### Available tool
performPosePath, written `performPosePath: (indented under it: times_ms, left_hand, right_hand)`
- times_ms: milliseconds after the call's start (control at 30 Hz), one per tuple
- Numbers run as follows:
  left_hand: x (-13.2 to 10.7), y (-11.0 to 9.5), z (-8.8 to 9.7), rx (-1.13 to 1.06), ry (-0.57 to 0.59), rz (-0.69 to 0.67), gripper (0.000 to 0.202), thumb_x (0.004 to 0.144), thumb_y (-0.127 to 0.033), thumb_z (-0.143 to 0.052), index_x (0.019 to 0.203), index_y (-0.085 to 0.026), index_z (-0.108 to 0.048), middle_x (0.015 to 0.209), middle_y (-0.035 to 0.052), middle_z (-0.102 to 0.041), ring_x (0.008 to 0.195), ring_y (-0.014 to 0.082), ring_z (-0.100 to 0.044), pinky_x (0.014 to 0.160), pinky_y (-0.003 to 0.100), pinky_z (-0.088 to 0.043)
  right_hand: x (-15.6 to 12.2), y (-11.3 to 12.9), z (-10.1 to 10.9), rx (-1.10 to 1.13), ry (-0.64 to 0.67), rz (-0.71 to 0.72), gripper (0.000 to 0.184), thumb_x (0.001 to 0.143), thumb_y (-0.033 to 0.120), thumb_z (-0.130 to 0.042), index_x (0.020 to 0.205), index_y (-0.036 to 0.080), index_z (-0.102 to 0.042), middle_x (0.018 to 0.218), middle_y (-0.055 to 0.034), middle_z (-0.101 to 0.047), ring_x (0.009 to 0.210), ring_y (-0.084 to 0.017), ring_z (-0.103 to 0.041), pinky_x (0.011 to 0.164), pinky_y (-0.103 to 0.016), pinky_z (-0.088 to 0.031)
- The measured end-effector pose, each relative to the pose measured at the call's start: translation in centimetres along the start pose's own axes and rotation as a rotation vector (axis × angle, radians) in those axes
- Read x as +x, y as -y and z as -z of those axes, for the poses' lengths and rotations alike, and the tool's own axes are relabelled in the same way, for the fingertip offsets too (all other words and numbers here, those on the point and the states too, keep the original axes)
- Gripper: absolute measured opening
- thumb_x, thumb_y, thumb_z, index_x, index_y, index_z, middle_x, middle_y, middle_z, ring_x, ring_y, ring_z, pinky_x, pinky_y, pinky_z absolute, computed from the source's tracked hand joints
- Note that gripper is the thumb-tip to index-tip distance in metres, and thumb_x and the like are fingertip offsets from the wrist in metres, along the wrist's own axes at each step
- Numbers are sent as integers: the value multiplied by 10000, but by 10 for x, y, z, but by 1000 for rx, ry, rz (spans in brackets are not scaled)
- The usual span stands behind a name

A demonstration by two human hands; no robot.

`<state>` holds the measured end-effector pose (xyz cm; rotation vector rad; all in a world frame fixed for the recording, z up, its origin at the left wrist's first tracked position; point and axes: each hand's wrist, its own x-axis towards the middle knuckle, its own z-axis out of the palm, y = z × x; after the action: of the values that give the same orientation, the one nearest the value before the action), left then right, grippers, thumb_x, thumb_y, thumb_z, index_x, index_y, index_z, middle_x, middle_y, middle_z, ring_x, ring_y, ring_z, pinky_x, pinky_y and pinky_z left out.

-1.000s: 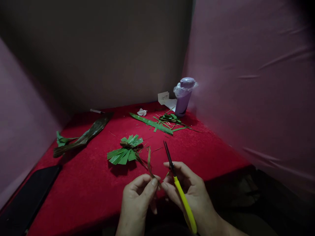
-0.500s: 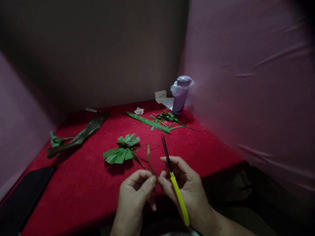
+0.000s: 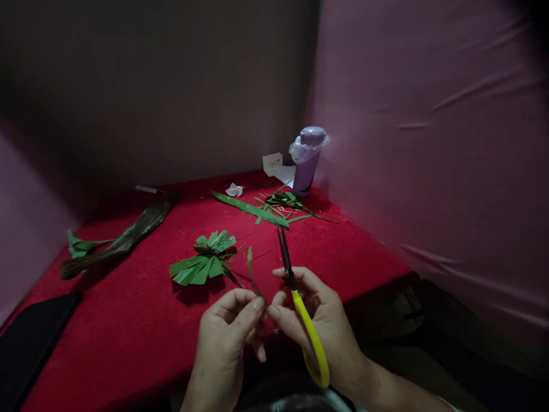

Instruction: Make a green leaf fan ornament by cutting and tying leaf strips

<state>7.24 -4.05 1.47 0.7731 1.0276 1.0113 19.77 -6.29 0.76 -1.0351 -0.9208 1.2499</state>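
My left hand [image 3: 227,337] is closed, thumb and forefinger pinching a thin brown strip of dried leaf [image 3: 251,270] whose free end curls up. Close beside it, my right hand [image 3: 317,320] is closed around yellow-handled scissors [image 3: 309,329]. Their dark blades point away from me, slightly apart at the tips. My right thumb and a finger also meet near the lower end of the strip; whether they grip it I cannot tell. Just beyond my left hand lies a fan-shaped bundle of cut green leaves [image 3: 203,260], bound with brown strips.
On the red cloth [image 3: 128,332] lie a long green leaf [image 3: 251,208], leaf scraps [image 3: 286,199], a broad dried leaf [image 3: 128,237] and crumpled white paper [image 3: 234,190]. A purple tumbler [image 3: 305,171] stands at the back right, near a small card [image 3: 273,164]. A dark flat object [image 3: 38,343] is at left.
The view has shifted a little, moving everything slightly left. The scissor blades have parted slightly and the handles have spread. Both hands keep close together at the strip.
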Motion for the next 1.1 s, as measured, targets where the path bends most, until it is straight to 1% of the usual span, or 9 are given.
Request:
performPosePath:
  times_ms: [167,300,333,433,533,633,800,1000,1100]
  left_hand:
    - [-4,-2,-1,8,32,2,188,653,-295,-714,693,-131,-629,583,-7,-567,428,67,-462,363,181,-401]
    - [-6,-3,0,-58,99,30,188,711,-280,-676,836,-139,-665,658,15,-597,543,83,-522,483,189,-435]
    - [-5,-3,0,-68,123,40,179,713,-269,-677,833,-137,-665,659,15,-598,550,81,-522,494,187,-433]
    - [-1,-1,-1,-80,159,52,123,701,-240,-689,724,-130,-643,640,6,-591,526,68,-499,474,179,-414]
    - [6,-1,-3,-86,137,40,136,698,-245,-690,673,-134,-615,605,-15,-554,498,66,-473,436,181,-396]
    - [11,-3,-5,-73,102,20,147,695,-258,-691,675,-136,-611,588,-26,-531,484,66,-459,408,180,-378]
    - [14,-6,-8,-74,72,-5,153,678,-255,-709,681,-142,-606,555,-40,-526,441,48,-434,419,177,-371]
    - [14,-10,-11,-148,72,1,141,662,-226,-724,691,-140,-617,574,-37,-534,469,42,-443,448,164,-383]
    - [16,-13,-12,-178,58,1,141,649,-210,-737,685,-147,-616,572,-42,-535,478,41,-454,464,159,-391]
  right_hand:
    - [-1,14,-6,-3,-82,-122,393,613,195,-738,953,181,-542,608,56,-550,498,-56,-476,469,-161,-389]
    - [-3,19,-6,53,-42,-180,428,602,257,-753,956,183,-524,554,74,-518,422,-51,-434,407,-166,-346]
    - [-4,18,-5,67,-32,-181,443,602,271,-756,965,185,-517,555,75,-517,417,-51,-431,400,-168,-342]
    - [-3,13,0,83,-7,-179,472,619,295,-756,998,191,-494,556,77,-515,401,-49,-417,385,-167,-325]
    - [-1,10,6,82,28,-160,442,670,310,-724,1019,192,-481,535,85,-496,385,-46,-390,374,-169,-318]
    - [1,13,8,69,18,-120,412,709,344,-691,1026,193,-476,552,78,-508,383,-47,-392,371,-175,-329]
    - [8,21,6,34,15,-115,489,600,289,-768,992,182,-497,592,62,-551,427,-52,-449,403,-169,-355]
    - [15,24,0,29,-51,-85,411,604,250,-737,952,181,-530,570,65,-547,414,-48,-441,390,-164,-329]
    - [16,30,-2,43,-46,-80,409,602,232,-733,953,178,-529,574,63,-551,420,-50,-451,397,-168,-336]
